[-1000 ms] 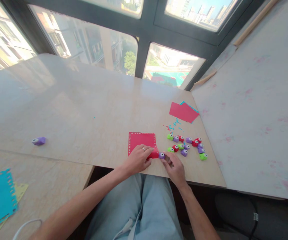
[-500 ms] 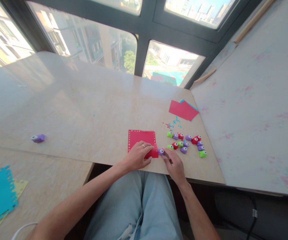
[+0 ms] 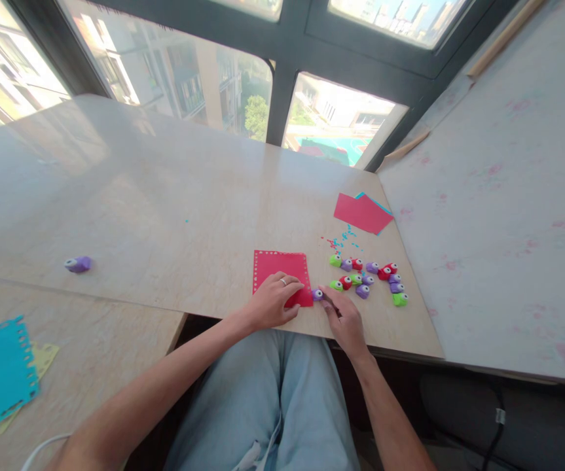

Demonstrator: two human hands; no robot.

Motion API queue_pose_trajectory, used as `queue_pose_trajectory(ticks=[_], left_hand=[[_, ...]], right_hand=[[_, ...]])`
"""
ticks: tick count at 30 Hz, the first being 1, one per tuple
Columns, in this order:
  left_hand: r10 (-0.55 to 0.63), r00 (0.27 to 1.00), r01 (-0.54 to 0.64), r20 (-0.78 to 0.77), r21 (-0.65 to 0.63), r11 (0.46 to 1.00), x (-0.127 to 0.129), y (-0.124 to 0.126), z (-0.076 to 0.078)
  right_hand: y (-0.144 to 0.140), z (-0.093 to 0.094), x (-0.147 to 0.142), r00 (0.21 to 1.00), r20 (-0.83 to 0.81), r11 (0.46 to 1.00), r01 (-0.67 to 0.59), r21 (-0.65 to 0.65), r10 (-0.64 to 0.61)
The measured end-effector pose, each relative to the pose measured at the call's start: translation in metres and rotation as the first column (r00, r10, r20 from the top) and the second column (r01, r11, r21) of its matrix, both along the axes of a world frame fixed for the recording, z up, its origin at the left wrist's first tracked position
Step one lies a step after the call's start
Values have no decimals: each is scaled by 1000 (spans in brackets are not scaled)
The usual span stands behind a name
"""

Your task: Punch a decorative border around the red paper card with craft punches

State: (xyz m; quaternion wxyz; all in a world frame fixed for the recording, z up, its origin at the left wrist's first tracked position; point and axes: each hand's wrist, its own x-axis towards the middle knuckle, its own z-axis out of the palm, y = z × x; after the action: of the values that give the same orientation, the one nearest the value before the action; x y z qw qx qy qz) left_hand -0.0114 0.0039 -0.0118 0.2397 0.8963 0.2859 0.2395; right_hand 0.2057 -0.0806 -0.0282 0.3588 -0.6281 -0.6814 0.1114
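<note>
A sheet of red paper [image 3: 277, 263] lies on the table before me, with small punched holes along its left, top and right edges. My left hand [image 3: 278, 299] rests on its lower part, fingers spread over the paper and thumb near the bottom edge. At the sheet's right edge, near the lower corner, sits a small purple craft punch [image 3: 317, 294] with a white round top. My right hand [image 3: 344, 320] has its thumb and fingers closed on this punch from the right. Part of the punch is hidden by the fingertips.
Several green, purple and red craft punches [image 3: 355, 279] lie to the right. Behind them are paper bits [image 3: 348, 235] and red cards [image 3: 363, 212]. Another purple punch [image 3: 78, 264] lies far left. A blue sheet [image 3: 0, 379] with punched edges is at lower left.
The whole view has shifted slightly. My right fingers have closed in around the purple craft punch at the paper's right edge; my left hand stays on the paper.
</note>
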Motion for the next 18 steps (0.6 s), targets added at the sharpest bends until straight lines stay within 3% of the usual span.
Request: queue_pose_trajectory(ticks=[4, 10, 18], left_hand=[[-4, 1000, 4, -8, -7, 1000, -1, 0, -1], [-7, 1000, 7, 5, -3, 1000, -1, 0, 0], [-17, 1000, 17, -4, -2, 1000, -1, 1, -1]], right_hand=[[0, 1, 0, 1000, 14, 1000, 2, 6, -2], [0, 4, 1, 995, 36, 995, -97, 9, 97], [3, 1, -2, 999, -34, 1000, -5, -13, 5]])
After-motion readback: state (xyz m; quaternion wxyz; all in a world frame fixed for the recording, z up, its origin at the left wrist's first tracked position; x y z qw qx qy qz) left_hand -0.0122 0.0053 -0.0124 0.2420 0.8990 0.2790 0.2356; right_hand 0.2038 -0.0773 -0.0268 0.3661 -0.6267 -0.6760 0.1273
